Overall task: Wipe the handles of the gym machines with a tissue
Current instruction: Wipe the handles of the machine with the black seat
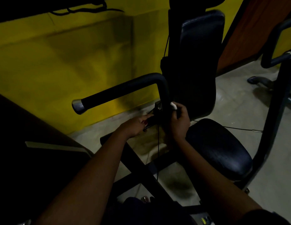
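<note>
The tissue [173,106] shows only as a small white wad, crumpled and bright against the dark frame; most of it is hidden inside the grip. It sits at the top of the right hand [179,122], pinched between the thumb and the curled fingers, and is pressed against the upright tube [165,101] of the machine, just below the bend where the handle [118,91] turns off to the left. The right hand is closed around that tube with the tissue between palm and metal.

The handle is a black bar with a matte grip section and a silver cap [78,106] at its free end; it reaches out to the left, well apart from both hands.

The left hand [135,125] lies lower and to the left of the tube, fingers stretched forward with red nails showing, their tips touching a dark bracket [155,114] at the foot of the tube. Whether it grips the bracket or only rests against it cannot be told in the dim light. The tissue is not touching the left hand.

Just right of the right hand stand the black backrest [201,62] and the seat [219,148]. A thin cable [158,143] hangs down between the two forearms.
</note>
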A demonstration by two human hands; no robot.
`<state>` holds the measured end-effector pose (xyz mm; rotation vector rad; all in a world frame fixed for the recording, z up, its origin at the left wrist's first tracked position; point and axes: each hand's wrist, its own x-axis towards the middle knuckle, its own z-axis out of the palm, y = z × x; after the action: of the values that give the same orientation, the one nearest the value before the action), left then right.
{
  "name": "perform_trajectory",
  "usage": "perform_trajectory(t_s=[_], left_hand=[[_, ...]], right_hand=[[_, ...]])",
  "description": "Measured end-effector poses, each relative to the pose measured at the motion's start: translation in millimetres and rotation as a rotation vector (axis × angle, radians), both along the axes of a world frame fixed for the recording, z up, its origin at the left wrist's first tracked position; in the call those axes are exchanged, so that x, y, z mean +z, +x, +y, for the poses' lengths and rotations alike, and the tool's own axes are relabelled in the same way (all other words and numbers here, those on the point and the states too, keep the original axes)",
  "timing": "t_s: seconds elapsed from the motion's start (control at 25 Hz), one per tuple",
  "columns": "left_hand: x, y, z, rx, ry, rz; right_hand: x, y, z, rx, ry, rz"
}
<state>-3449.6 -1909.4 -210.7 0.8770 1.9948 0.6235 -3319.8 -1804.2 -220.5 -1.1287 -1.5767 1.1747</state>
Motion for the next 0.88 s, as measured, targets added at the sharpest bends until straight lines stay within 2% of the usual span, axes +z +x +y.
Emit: perform_trajectory(t_s=[0.08, 0.2, 0.24, 0.32, 0.44, 0.52, 0.6, 0.68, 0.76, 0.88], left_hand=[[-1, -1, 1, 0.010, 0.003, -0.005], [-5, -3, 2, 0.004, -0.004, 0.000], [-5, -4, 1, 0.006, -0.010, -0.003], [-6, -3, 2, 0.014, -0.013, -0.022], [-7, -3, 2, 0.031, -0.002, -0.031], [-7, -3, 1, 0.029, 0.005, -0.037], [-6, -2, 1, 0.024, -0.005, -0.025], [-2, 0, 2, 0.029, -0.025, 0.008], [1, 3, 2, 0.046, -0.035, 0.035], [3, 5, 0, 0.012, -0.010, 0.078]], right_hand=[[-14, -3, -6, 0.002, -0.319, 0.110], [-5, -15, -1, 0.045, -0.961, 0.556], [0, -15, 4, 0.072, -1.080, 0.617], [10, -7, 8, 0.108, -1.147, 0.571], [8, 7, 0, 0.054, -0.952, 0.385], [8, 3, -3, -0.067, -0.701, 0.246], [22, -10, 2, -0.103, -0.400, 0.195], [38, -20, 2, -0.043, -0.100, 0.197], [38, -15, -8, 0.012, 0.073, 0.179], [4, 5, -21, 0.130, 0.329, 0.042]])
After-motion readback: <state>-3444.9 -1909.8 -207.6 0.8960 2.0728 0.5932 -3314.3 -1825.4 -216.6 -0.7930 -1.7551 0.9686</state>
